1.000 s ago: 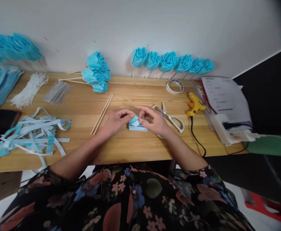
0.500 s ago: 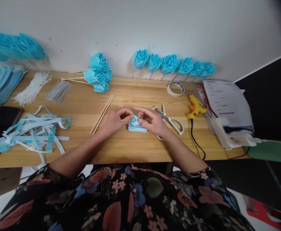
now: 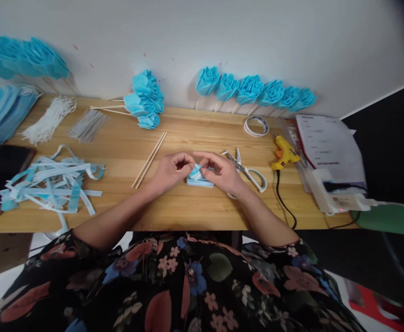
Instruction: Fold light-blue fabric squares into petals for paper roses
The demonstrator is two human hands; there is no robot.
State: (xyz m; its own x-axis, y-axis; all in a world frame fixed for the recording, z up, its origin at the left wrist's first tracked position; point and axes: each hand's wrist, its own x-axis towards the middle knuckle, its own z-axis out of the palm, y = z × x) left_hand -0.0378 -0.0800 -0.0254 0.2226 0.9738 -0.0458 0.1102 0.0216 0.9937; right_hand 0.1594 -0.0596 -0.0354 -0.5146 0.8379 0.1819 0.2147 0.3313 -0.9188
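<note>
My left hand [image 3: 175,171] and my right hand [image 3: 220,171] meet over the middle of the table. Between their fingertips they pinch a small light-blue piece of mask fabric [image 3: 195,172], mostly covered by the fingers. Directly beneath it lies a small stack of blue and white pleated fabric pieces [image 3: 200,184]. A pair of scissors [image 3: 250,174] with pale handles rests just right of my right hand, partly behind it. Two wooden sticks [image 3: 149,159] lie side by side to the left of my left hand.
Blue fabric flowers [image 3: 251,89] on sticks lean against the wall; more flowers [image 3: 146,99] lie left of them. A tape roll [image 3: 256,126], yellow glue gun [image 3: 285,152] and power strip [image 3: 336,193] are at right. Cut strips [image 3: 55,182], a phone [image 3: 6,175] and masks [image 3: 6,110] are left.
The view has shifted slightly. Both hands stay together over the stack, with the fingers moving a little on the blue fabric piece, which sits at a slightly different angle.
</note>
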